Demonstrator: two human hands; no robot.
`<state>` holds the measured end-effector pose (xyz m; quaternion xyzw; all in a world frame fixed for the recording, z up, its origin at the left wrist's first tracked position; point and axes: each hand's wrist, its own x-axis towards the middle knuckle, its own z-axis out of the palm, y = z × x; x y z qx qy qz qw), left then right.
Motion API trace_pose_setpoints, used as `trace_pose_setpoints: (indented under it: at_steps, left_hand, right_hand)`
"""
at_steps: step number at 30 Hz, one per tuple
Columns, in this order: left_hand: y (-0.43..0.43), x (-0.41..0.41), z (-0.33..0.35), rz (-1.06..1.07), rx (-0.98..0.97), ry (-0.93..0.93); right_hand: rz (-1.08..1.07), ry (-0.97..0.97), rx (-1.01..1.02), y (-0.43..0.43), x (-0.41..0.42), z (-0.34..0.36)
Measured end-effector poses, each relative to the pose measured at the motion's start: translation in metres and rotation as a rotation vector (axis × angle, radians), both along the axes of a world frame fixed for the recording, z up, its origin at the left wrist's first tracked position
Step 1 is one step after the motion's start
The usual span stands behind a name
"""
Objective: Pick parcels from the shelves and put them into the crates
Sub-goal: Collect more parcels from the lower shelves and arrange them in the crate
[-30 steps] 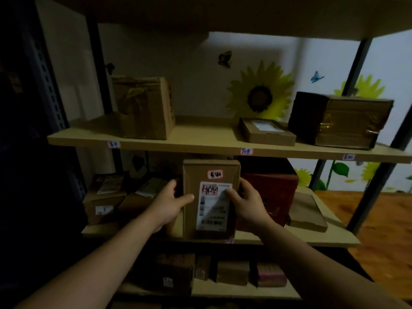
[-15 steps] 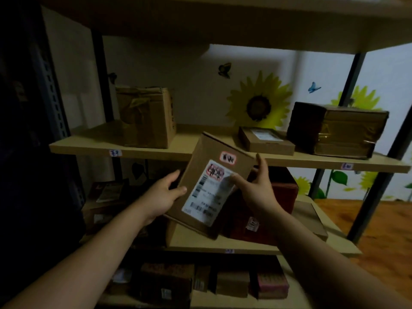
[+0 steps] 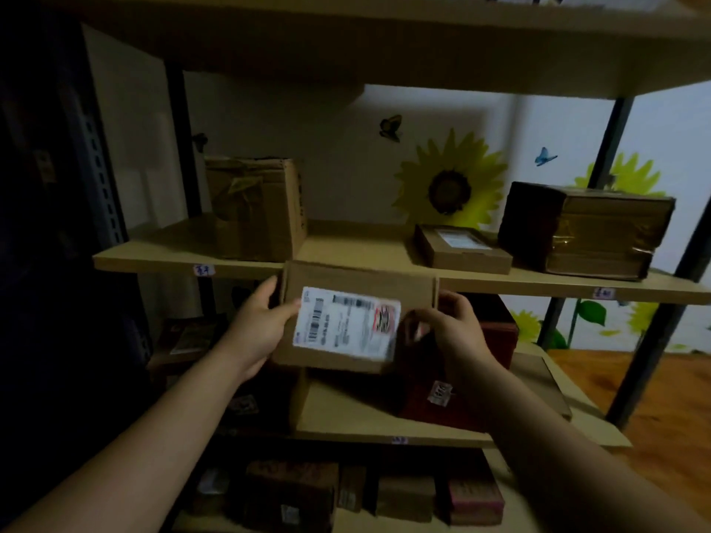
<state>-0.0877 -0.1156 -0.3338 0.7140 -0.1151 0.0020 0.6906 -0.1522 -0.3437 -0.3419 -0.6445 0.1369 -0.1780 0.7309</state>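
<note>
Evidently mid-pick: a labelled parcel (image 3: 358, 321) was held in the air before the front edge of a shelf (image 3: 365, 248), the left hand (image 3: 257, 332) gripping its left end, the right hand (image 3: 450, 332) its right. Next, probably, carrying it to a crate; none was in view.

Flat brown cardboard parcel (image 3: 356, 317), long side horizontal, white barcoded shipping label (image 3: 344, 323) facing the camera, slightly blurred; held aloft, gripped at its ends by left hand (image 3: 256, 332) and right hand (image 3: 454, 332).
</note>
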Motion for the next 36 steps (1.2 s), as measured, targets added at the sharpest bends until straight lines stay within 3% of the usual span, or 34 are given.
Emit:
trace_pose_setpoints:
  at_steps: [5,11,14,18,25,36]
  left_hand:
    - [-0.004,-0.008,0.009,0.091,0.022,-0.087]
    - [-0.030,-0.028,0.007,0.000,-0.299,0.126]
    - [-0.043,-0.040,0.007,-0.102,-0.238,0.123]
    - [-0.048,-0.044,0.002,-0.172,-0.114,-0.015]
    - [-0.037,-0.053,0.014,-0.104,-0.138,-0.266]
    - [-0.078,-0.090,-0.009,-0.038,-0.165,-0.241]
  right_hand:
    - [0.047,-0.054,0.160,-0.002,-0.005,0.008]
    - [-0.041,-0.065,0.392,0.015,-0.008,0.009]
    - [-0.066,-0.066,0.466,0.022,-0.012,0.008]
    - [-0.052,-0.059,0.296,0.023,-0.023,0.004]
    - [-0.008,-0.241,-0.103,0.021,-0.052,0.003]
    - [-0.031,-0.235,-0.269,-0.020,-0.086,-0.014]
